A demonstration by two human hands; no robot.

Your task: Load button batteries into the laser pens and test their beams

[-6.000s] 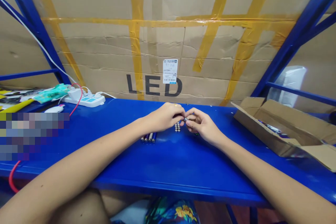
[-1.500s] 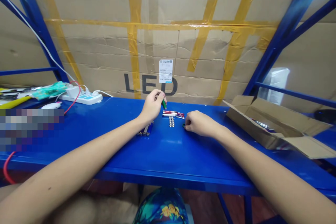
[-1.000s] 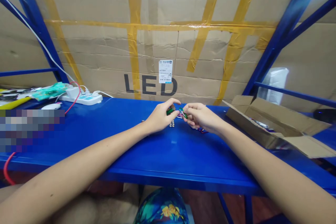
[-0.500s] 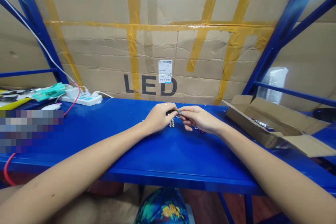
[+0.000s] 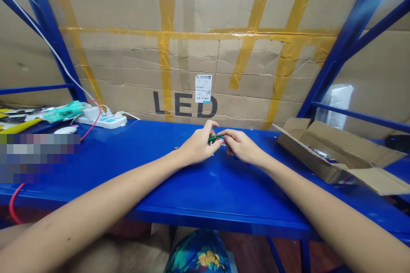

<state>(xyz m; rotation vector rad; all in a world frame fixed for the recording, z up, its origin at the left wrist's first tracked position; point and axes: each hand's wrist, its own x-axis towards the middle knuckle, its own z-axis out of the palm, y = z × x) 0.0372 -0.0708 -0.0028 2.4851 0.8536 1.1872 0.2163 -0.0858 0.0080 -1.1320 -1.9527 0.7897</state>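
My left hand (image 5: 199,146) is closed around a small, slim green piece (image 5: 212,139), whose exact kind I cannot make out. Facing it, my right hand (image 5: 242,146) pinches the other end of the same piece, fingertips nearly touching those of the left. Both hands are just above the blue tabletop (image 5: 192,187). Small coloured and shiny bits show around the fingers, too small to name. Small round metal pieces under the left hand are mostly hidden by it.
At right stands an open cardboard box (image 5: 315,164) with shiny metal items (image 5: 322,153) inside. A white power strip (image 5: 110,122) with plugs and cables lies at left, near a green packet (image 5: 64,112). Behind the table rises a large taped cardboard sheet (image 5: 134,64) between blue posts.
My left hand has turned and shifted slightly, with its index finger raised, covering more of the round metal pieces. More of the green piece shows. The view has shifted slightly.
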